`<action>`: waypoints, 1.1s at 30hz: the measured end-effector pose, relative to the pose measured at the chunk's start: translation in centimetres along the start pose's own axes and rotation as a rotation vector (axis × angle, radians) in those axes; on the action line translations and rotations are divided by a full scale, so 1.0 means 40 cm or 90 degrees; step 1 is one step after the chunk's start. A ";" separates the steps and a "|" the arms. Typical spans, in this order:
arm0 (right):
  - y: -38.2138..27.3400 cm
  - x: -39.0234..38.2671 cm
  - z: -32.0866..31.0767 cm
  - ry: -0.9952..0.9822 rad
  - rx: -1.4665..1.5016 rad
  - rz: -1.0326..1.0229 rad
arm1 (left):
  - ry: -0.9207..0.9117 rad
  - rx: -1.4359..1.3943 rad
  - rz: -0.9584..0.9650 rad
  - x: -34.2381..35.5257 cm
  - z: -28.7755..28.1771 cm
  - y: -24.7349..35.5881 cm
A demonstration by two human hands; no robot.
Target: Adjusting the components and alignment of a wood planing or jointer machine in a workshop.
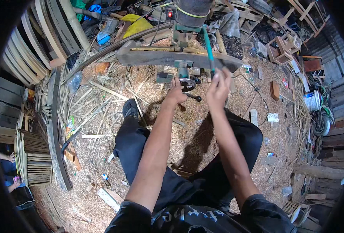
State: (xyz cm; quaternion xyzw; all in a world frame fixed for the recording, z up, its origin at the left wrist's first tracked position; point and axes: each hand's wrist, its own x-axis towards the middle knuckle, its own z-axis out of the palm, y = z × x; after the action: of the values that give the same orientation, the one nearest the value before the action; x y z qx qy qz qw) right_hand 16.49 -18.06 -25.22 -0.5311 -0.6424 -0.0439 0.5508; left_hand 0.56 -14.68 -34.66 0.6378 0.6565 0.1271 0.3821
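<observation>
My left hand [176, 93] grips the edge of a metal handwheel [188, 84] on a green machine vise [183, 68], beside a black-knobbed crank [195, 98]. My right hand [219, 86] is curled at the lower end of a long teal lever [209, 50] that hangs from the green machine [189, 13] with a dark motor housing. A long, weathered grey plank [156, 58] lies crosswise above the vise, with a yellowish strip along its upper edge. A small red-lit switch [170, 14] is on the machine's left.
Curved slats [40, 35] lean at upper left. Scrap strips [98, 91] and shavings litter the floor around my legs. A slat stack [38, 163] stands left, beside another person's hand [13, 183]. A wooden block [274, 90], cable [257, 97] and wheeled object [321, 122] are right.
</observation>
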 end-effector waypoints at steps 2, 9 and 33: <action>-0.015 0.136 -0.082 -0.031 0.054 0.009 | -0.015 0.002 0.025 0.026 0.038 0.015; -0.388 0.611 -0.079 0.197 0.499 0.067 | 0.403 0.355 0.313 0.222 0.031 -0.437; 0.552 -0.404 0.256 -0.347 0.477 0.853 | 0.021 0.044 0.068 -0.022 -0.013 -0.021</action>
State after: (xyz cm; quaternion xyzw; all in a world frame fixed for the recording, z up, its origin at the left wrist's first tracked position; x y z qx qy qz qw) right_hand 23.07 -12.19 -53.06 -0.5749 -0.2718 0.6435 0.4260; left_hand -0.51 -15.46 -34.57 0.6826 0.6318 0.1349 0.3416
